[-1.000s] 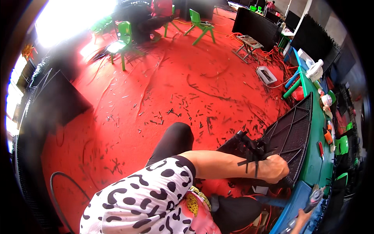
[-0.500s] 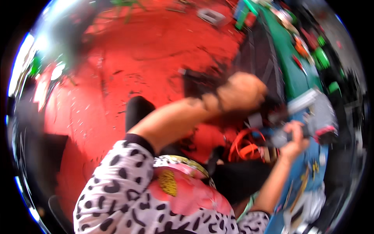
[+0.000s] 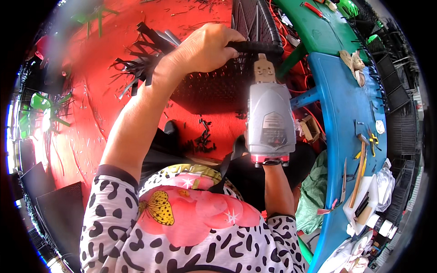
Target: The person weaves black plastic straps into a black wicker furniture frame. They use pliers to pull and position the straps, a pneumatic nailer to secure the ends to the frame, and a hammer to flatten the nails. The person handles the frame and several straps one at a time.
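Observation:
My left hand [image 3: 211,48] is closed round the dark edge bar of a black woven wicker piece [image 3: 207,93], which stands in front of me. Loose black wicker strips [image 3: 148,57] stick out past my left wrist. A grey air-powered staple gun [image 3: 271,119] is upright before my lap, its metal nose [image 3: 264,69] close under the corner of the wicker frame. Whether the nose touches the bar I cannot tell. My right forearm [image 3: 278,193] comes up behind the gun; the body of the gun hides most of the right hand, which holds it.
A blue bench [image 3: 325,132] on the right carries a hammer [image 3: 359,173], yellow-handled pliers [image 3: 373,143] and plastic wrapping. Beyond is a green bench [image 3: 316,29] with a red-handled tool [image 3: 314,10]. A red hose [image 3: 306,73] and small cardboard box [image 3: 311,128] lie between. Black offcuts litter the red floor [image 3: 104,113].
The staple gun has come off the blue bench side to in front of my lap, held in my right hand. My left hand has moved up and left, and now holds the wicker bar.

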Demonstrator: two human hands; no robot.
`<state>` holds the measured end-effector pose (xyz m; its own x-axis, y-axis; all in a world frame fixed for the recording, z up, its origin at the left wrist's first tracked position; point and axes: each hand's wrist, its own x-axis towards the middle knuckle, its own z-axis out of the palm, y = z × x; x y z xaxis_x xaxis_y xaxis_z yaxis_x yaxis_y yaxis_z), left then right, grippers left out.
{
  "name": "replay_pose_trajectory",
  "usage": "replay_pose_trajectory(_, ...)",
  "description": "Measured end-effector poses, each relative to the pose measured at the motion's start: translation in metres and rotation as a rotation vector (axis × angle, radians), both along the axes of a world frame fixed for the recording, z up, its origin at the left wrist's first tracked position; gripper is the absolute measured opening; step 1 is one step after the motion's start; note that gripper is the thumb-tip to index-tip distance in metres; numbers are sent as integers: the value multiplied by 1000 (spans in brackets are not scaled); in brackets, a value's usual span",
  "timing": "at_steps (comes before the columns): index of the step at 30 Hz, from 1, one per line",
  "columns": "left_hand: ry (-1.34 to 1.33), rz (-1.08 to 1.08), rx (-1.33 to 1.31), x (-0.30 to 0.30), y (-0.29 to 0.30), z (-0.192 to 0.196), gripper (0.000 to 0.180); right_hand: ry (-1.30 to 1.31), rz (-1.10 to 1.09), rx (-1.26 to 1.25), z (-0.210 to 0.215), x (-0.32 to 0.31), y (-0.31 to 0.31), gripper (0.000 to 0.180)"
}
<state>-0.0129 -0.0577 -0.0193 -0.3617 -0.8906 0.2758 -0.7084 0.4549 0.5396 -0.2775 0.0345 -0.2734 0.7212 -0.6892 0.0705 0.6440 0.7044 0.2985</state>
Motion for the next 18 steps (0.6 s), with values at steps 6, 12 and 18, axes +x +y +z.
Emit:
replay_pose_trajectory(6, 43, -75, -35, 3, -3, 0, 31, 1067, -302, -651, 74, 35, 3, 44)
replay_pose_trajectory(12, 68, -97, -11, 5, -2, 5, 30, 1653, -1045, -1503, 95, 40, -5, 45)
replay_pose_trajectory(18, 48, -112, -68, 5, -4, 1, 26, 1538, -883, -946, 101, 46, -10, 46)
